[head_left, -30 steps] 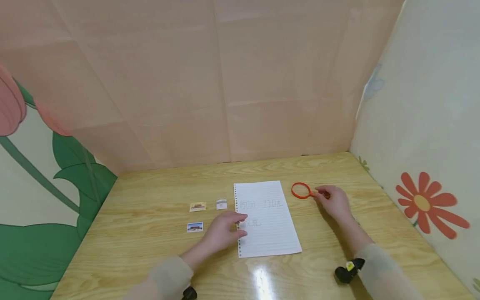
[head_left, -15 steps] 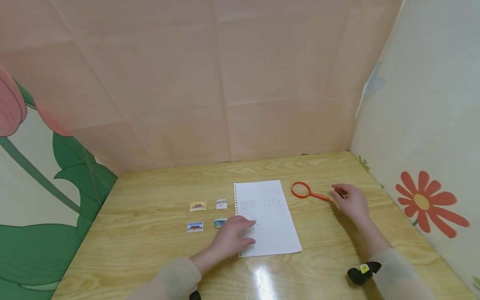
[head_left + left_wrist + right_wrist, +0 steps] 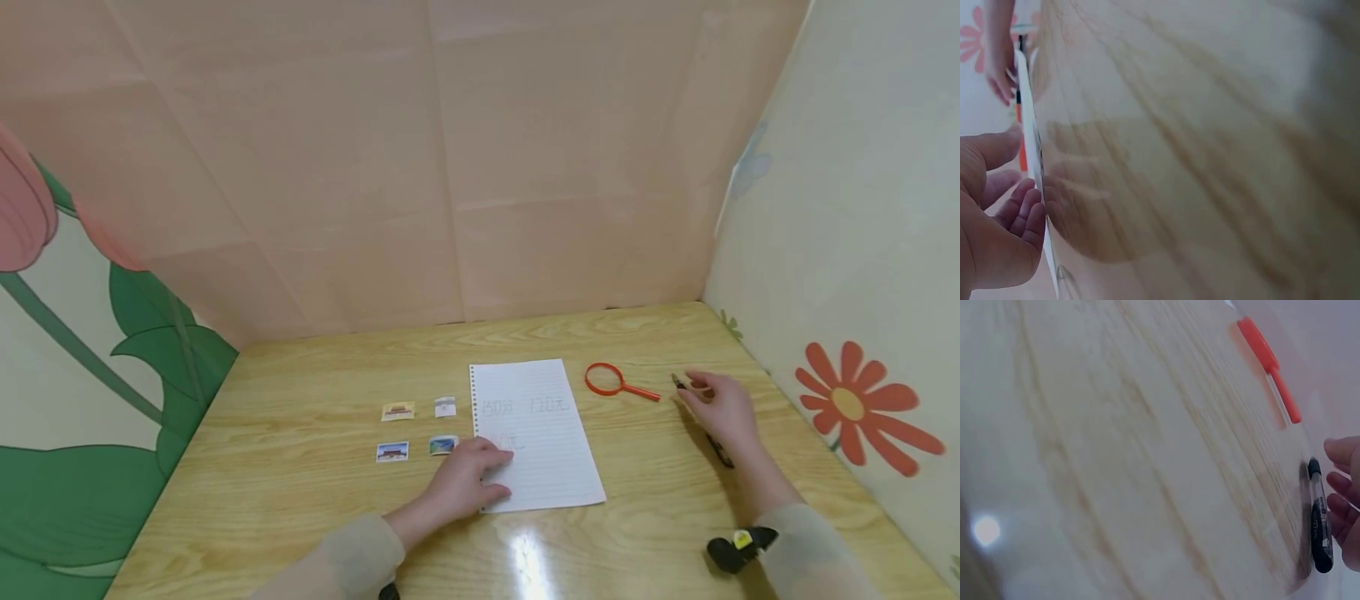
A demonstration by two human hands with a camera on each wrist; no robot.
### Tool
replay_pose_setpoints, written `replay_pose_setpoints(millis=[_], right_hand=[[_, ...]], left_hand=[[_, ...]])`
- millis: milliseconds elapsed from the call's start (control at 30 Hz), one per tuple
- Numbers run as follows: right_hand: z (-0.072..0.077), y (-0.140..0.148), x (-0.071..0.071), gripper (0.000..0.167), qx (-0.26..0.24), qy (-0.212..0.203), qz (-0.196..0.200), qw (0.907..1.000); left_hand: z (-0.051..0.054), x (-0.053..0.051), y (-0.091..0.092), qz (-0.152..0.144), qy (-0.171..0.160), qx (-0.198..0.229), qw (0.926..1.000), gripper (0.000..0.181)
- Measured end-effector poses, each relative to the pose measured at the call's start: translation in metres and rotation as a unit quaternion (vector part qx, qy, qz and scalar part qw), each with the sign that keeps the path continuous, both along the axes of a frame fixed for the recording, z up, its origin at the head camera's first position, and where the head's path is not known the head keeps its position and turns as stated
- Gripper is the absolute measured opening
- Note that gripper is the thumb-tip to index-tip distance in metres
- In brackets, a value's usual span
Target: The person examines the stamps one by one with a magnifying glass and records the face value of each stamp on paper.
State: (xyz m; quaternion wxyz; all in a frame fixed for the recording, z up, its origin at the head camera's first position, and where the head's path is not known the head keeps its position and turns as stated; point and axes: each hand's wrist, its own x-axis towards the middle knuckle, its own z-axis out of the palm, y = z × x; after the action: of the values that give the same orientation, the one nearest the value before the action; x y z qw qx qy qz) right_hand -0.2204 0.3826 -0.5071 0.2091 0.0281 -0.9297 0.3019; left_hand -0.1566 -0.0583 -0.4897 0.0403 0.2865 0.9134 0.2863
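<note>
A sheet of lined paper (image 3: 551, 467) with handwriting lies mid-table. My left hand (image 3: 468, 477) rests at its lower left edge, thumb and fingers apart; the left wrist view shows the hand (image 3: 1004, 212) beside the paper's edge (image 3: 1030, 119). To the right, my right hand (image 3: 723, 408) hovers over a black-and-clear pen (image 3: 718, 452) and hides its middle. In the right wrist view the pen (image 3: 1319, 515) lies beside the loosely bent fingers of the right hand (image 3: 1346, 500), not visibly pinched. The red magnifying glass (image 3: 641, 392) lies between paper and right hand.
Several stamps lie left of the paper: a yellow stamp (image 3: 398, 411), a pale stamp (image 3: 445, 407), a blue-and-red stamp (image 3: 392, 452) and a blue-green stamp (image 3: 442, 445). Behind the wooden table (image 3: 300, 375) hangs a pinkish cover (image 3: 360, 167); a flower-patterned wall (image 3: 825, 250) stands right.
My right hand has let go of the magnifying glass handle and moved right to the pen. The left hand has slid slightly right on the paper, uncovering the blue-green stamp.
</note>
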Motion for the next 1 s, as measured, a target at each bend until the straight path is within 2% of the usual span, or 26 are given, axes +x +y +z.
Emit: replay_pose_setpoints(millis=[400,667,1000], right_hand=[[-0.007,0.005,-0.001,0.042,0.031,-0.003,0.002,0.9995],[-0.013,0.003,-0.001,0.031,0.039,0.007,-0.022,0.999],[-0.011,-0.004,0.002,0.027,0.002,-0.021,-0.06,0.9979]], left_hand=[[-0.006,-0.003,-0.001,-0.018,0.008,-0.021,0.9996,0.053],[-0.006,-0.003,-0.002,-0.024,-0.002,-0.014,0.9996,0.052],[-0.006,-0.003,-0.002,-0.023,-0.005,-0.015,0.9996,0.051]])
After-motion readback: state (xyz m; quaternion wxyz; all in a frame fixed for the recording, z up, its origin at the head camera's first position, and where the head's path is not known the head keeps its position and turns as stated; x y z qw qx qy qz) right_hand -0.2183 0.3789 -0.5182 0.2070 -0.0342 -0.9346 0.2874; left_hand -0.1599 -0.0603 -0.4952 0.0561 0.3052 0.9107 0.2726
